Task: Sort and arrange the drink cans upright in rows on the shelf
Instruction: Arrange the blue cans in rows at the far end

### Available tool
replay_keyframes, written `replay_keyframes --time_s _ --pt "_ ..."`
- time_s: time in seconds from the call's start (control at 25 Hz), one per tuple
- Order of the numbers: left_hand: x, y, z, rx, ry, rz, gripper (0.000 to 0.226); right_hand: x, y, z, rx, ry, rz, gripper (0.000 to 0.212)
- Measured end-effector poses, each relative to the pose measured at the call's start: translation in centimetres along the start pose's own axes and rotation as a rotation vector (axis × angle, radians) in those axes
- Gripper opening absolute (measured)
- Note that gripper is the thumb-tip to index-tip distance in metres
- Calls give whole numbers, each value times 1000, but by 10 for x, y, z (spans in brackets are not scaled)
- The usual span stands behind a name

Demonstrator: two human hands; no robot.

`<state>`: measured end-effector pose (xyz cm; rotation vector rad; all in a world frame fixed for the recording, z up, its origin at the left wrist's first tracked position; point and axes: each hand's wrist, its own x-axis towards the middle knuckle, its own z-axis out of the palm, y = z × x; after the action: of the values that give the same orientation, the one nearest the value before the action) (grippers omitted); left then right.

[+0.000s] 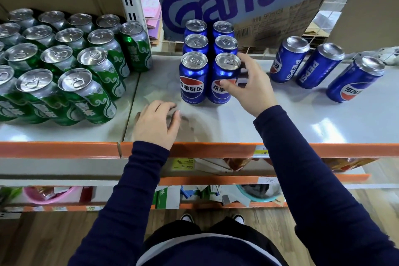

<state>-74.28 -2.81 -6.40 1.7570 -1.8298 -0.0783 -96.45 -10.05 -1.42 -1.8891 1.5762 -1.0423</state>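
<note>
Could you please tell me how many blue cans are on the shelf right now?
9. Six stand in a two-by-three block before the cardboard box, with the right hand at its front-right can. Three more stand apart to the right. None looks hidden.

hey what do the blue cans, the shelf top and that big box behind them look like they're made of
Blue Pepsi cans: thin metal, likely aluminium, going by the bare silvery lids with pull tabs and the glossy printed sides.
Shelf top: smooth, pale and semi-glossy, reflecting light; probably painted metal, though laminate is possible.
Ganten box: matte brown corrugated cardboard with blue print and a creased edge.
</note>
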Motion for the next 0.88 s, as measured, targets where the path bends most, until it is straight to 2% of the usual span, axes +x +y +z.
replay_keyframes --time_s 0.24,0.36,0.48,0.6,0.76,0.88 --pt "27 80 15 -269 52 288 24 -22 31 -55 -49 213 17 30" --pt "53 131 27 -355 30 393 26 -21 58 -100 -145 338 -8 23" --pt "92 176 38 -338 -93 416 30 -4 81 -146 -311 370 -25 27" --pt "142 218 56 -183 -233 347 42 29 102 -186 -441 287 -22 39" --pt "190 253 85 139 -405 228 73 67 119 -202 -677 12 40 60" --pt "203 266 93 280 -406 179 79 82 121 -206 -671 -75 80 55"
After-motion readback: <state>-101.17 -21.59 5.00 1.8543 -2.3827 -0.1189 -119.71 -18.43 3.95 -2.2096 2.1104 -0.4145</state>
